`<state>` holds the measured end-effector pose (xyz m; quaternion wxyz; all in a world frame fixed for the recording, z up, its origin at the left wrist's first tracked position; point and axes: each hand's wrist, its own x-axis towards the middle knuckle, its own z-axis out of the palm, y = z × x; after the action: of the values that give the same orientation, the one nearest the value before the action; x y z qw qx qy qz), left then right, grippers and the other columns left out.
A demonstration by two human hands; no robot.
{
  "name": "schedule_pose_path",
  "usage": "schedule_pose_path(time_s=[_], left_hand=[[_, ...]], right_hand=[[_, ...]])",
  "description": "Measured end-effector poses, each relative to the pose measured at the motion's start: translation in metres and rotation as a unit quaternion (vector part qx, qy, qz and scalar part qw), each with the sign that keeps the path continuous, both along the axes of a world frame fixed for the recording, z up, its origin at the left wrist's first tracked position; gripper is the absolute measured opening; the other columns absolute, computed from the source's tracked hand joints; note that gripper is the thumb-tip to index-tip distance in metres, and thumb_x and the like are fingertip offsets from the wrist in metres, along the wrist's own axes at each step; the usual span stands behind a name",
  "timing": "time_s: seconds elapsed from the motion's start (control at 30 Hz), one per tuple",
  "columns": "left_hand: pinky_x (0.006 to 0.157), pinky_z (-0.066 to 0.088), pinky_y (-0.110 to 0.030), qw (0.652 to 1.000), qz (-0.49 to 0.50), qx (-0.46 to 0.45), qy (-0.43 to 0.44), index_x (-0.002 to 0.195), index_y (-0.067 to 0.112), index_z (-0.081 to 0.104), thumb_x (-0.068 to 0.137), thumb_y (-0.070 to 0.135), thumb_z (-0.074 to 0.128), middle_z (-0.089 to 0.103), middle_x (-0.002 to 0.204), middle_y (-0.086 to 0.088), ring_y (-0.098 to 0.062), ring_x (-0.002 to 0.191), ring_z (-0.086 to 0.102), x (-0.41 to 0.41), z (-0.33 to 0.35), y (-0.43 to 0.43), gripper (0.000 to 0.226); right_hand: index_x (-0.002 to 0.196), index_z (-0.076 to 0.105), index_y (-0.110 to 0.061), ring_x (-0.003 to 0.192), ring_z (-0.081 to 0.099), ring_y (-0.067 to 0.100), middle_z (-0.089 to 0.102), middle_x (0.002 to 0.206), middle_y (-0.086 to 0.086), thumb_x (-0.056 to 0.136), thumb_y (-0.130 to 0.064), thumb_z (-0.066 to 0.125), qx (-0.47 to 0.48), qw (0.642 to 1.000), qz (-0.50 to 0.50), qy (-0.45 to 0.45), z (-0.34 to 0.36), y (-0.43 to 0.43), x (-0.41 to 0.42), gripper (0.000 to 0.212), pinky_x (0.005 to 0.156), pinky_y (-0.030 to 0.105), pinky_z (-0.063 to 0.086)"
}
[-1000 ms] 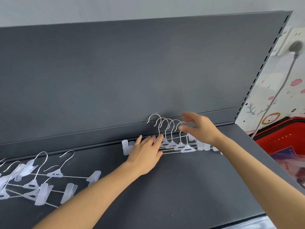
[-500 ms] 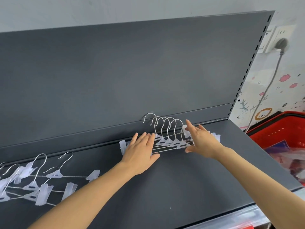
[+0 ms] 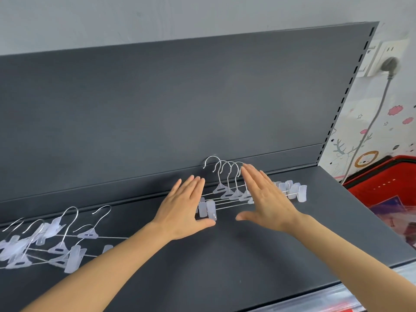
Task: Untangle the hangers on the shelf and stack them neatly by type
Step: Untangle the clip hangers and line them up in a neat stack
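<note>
1. Both hands are flat with fingers spread, holding nothing: left hand (image 3: 182,208), right hand (image 3: 267,199).
2. They press both sides of the neat hangers (image 3: 227,192) on the shelf (image 3: 225,266).
3. Messy hangers (image 3: 45,242) lie far left.

**Off to the right of the shelving**

We see a red basket (image 3: 382,188) at the right edge with blurred printed packets inside. Above it, a white wall socket (image 3: 380,58) holds a grey plug (image 3: 390,64), whose cable (image 3: 369,129) hangs down across wallpaper (image 3: 398,122) printed with pink clouds and a deer.
</note>
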<state>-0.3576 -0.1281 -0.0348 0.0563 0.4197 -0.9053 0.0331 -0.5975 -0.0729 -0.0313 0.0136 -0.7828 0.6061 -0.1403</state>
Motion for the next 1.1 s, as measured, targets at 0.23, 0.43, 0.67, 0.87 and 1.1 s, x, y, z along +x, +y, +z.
schedule_pose_path(time_s=[0.23,0.43,0.67,0.87,1.1], left_hand=[[0.114,-0.015,-0.027,0.999,0.036,0.012,-0.012,0.152,0.016,-0.009,0.077,0.079,0.042,-0.008,0.161,0.003,-0.010,0.146,-0.014,0.059,0.004,0.012,0.110],[0.114,-0.013,-0.029,0.996,0.079,0.024,-0.029,0.152,0.019,-0.005,0.072,0.080,0.029,-0.005,0.161,0.002,-0.013,0.147,-0.011,0.126,0.005,0.022,0.106],[0.118,0.002,-0.034,0.989,0.129,0.069,-0.019,0.153,0.022,0.006,0.074,0.080,0.028,0.002,0.161,0.002,-0.016,0.148,-0.005,0.226,0.007,0.037,0.100],[0.117,0.013,-0.032,0.987,0.137,0.087,-0.008,0.152,0.022,0.016,0.084,0.072,0.033,0.010,0.160,0.005,-0.014,0.148,0.003,0.314,0.011,0.045,0.086],[0.112,0.029,-0.032,0.986,0.140,0.088,0.015,0.145,0.017,0.035,0.095,0.050,0.041,0.031,0.151,0.001,-0.016,0.142,0.024,0.386,0.005,0.035,0.059]], right_hand=[[0.151,0.002,-0.012,0.144,-0.009,0.008,0.001,0.160,0.002,0.079,-0.069,0.048,0.009,0.995,0.101,0.016,0.004,-0.002,0.064,0.103,0.113,0.021,-0.011],[0.151,0.011,-0.012,0.147,0.000,0.014,0.007,0.160,0.003,0.084,-0.064,0.047,0.013,0.989,0.146,0.019,0.010,-0.012,0.128,0.091,0.114,0.021,-0.005],[0.149,0.020,-0.021,0.145,0.010,0.015,0.010,0.158,-0.002,0.092,-0.044,0.053,0.101,0.986,0.131,-0.027,0.005,-0.009,0.212,0.070,0.113,0.025,0.019],[0.142,0.039,-0.013,0.139,0.028,0.019,0.036,0.147,0.006,0.097,-0.032,0.049,0.123,0.986,0.105,-0.031,0.007,-0.007,0.288,0.050,0.108,0.027,0.031],[0.124,0.056,-0.018,0.104,0.055,0.023,0.058,0.112,0.002,0.094,-0.028,0.049,0.116,0.990,0.056,-0.049,0.000,-0.002,0.360,0.032,0.080,0.031,0.045]])
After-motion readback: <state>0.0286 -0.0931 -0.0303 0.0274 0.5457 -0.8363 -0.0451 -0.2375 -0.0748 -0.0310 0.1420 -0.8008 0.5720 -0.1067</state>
